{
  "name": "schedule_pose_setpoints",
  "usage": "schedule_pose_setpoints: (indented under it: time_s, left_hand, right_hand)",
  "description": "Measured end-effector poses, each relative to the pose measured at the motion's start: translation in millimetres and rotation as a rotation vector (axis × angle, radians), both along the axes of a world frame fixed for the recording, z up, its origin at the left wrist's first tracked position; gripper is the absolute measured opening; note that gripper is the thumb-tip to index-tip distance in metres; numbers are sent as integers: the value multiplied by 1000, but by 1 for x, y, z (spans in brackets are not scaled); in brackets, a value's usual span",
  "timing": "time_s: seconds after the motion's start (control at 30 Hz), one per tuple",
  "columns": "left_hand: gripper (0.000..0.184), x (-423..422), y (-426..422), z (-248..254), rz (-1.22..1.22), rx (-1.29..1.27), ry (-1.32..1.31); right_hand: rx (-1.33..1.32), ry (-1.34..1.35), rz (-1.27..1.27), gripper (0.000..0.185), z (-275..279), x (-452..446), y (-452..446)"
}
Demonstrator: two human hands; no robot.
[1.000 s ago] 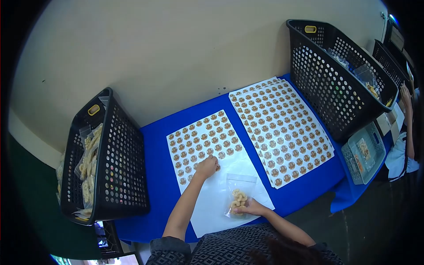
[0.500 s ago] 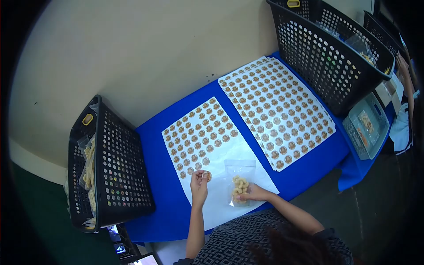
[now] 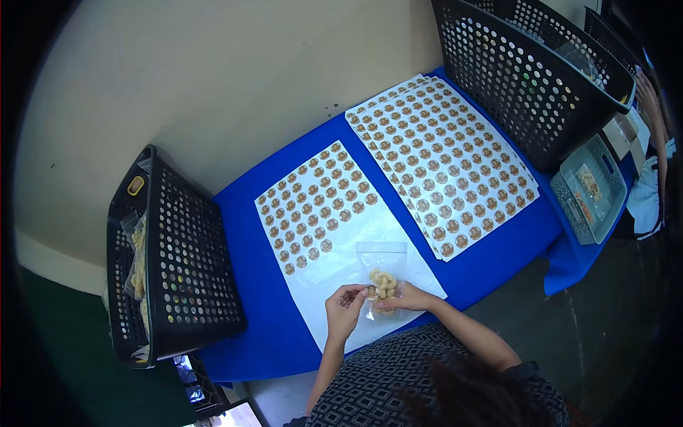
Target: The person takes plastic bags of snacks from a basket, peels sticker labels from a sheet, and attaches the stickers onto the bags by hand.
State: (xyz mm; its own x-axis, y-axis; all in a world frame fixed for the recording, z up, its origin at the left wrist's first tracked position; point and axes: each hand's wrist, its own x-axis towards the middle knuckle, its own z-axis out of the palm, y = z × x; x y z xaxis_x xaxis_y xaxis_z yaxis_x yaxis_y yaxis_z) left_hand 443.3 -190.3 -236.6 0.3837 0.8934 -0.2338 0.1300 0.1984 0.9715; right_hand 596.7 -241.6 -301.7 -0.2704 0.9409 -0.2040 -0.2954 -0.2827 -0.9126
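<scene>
A clear zip bag [image 3: 383,257] with pale, curled snack pieces [image 3: 384,280] lies over the lower part of a sticker sheet [image 3: 341,249]. My right hand [image 3: 404,299] grips the bag's right side, thumb across its front. Between thumb and fingers of my left hand [image 3: 346,307] is a round brown sticker [image 3: 373,292], held at the bag's lower left. I cannot tell whether the sticker touches the plastic. Rows of round brown stickers cover the upper part of the sheet, and its lower part is bare white.
A stack of full sticker sheets [image 3: 448,164] lies to the right on the blue cloth [image 3: 267,349]. Black perforated baskets stand at left [image 3: 192,263] and back right [image 3: 526,85], with filled bags inside. A grey-green tray [image 3: 594,196] holds a bag. Another person's hand [image 3: 649,99] shows at far right.
My left hand has moved right with the sticker, from the sheet to the bag. My right hand keeps its hold on the bag. The whole view has shifted slightly.
</scene>
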Motion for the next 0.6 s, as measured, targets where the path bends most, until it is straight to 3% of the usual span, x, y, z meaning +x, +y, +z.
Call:
schedule_pose_setpoints:
  time_s: [0.6]
  left_hand:
    - [27, 12, -5, -18, 59, 20, -11]
  right_hand:
    - [-34, -10, 65, 40, 2, 2, 0]
